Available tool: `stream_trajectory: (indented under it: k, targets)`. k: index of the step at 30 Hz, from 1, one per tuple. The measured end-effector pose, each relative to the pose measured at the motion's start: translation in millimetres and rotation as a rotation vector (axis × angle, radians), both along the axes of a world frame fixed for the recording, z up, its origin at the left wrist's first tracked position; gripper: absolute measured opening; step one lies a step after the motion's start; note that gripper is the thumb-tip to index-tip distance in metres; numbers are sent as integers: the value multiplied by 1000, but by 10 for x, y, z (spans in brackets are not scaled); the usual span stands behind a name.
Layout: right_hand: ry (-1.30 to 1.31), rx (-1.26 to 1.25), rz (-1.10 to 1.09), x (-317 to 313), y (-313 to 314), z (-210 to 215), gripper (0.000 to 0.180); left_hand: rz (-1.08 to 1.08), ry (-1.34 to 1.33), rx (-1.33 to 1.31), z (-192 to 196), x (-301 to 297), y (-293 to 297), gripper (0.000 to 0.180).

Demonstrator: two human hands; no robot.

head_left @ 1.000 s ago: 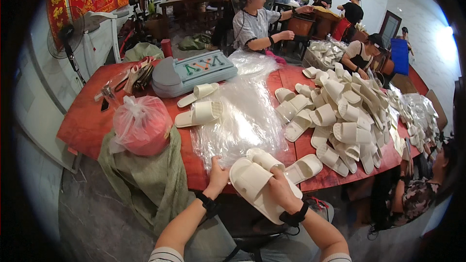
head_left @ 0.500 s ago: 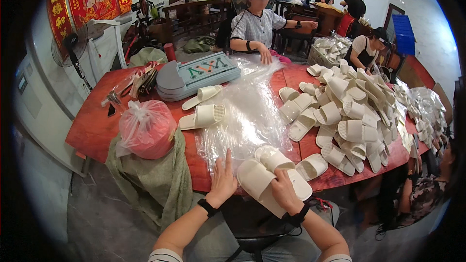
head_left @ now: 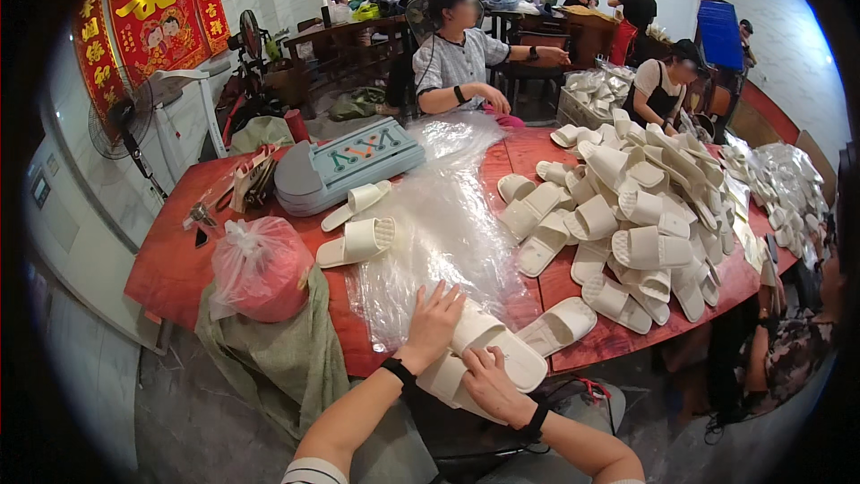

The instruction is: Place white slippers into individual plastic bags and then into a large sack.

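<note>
My left hand (head_left: pixel 433 323) lies flat with fingers spread on the near end of a stack of clear plastic bags (head_left: pixel 445 220) on the red table (head_left: pixel 170 260). My right hand (head_left: pixel 486 383) grips a pair of cream slippers (head_left: pixel 494 354) pressed together at the table's front edge. Another single cream slipper (head_left: pixel 560 325) lies just right of them. Both wrists wear black bands.
A large heap of cream slippers (head_left: pixel 640 215) covers the table's right half. Two slippers (head_left: pixel 356 224) lie left of the bags, near a folded blue-grey stool (head_left: pixel 345 166) and a pink-filled plastic bag (head_left: pixel 260 269). Other people sit across the table and at the right.
My left hand has slid right along the plastic bags toward the slippers. My right hand keeps hold of the slipper pair, which has shifted slightly at the table edge.
</note>
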State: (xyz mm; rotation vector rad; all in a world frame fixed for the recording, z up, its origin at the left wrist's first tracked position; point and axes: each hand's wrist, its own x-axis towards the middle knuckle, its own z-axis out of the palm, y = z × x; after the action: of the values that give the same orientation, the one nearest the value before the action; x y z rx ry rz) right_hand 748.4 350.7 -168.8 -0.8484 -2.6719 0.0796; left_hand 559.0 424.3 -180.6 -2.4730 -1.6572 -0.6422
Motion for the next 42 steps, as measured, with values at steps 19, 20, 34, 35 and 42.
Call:
stream_trajectory:
  k: [19,20,34,35,42]
  targets:
    - [371,-234,-284,12,415,-201,19,-11,-760,-151,-40,-333,-258,55]
    - [368,-230,-281,2,456,-167,19,1,-779,-116,-104,-315,-279,54]
    - [243,-86,-412,-38,708,-97,28,-17,-571,-527,85,40,-687,97]
    - [244,-81,-413,-57,718,-128,28,-11,-604,-607,107,0,-730,97]
    - [365,-125,-341,-114,767,-191,23,33,-388,-704,385,-47,-877,94]
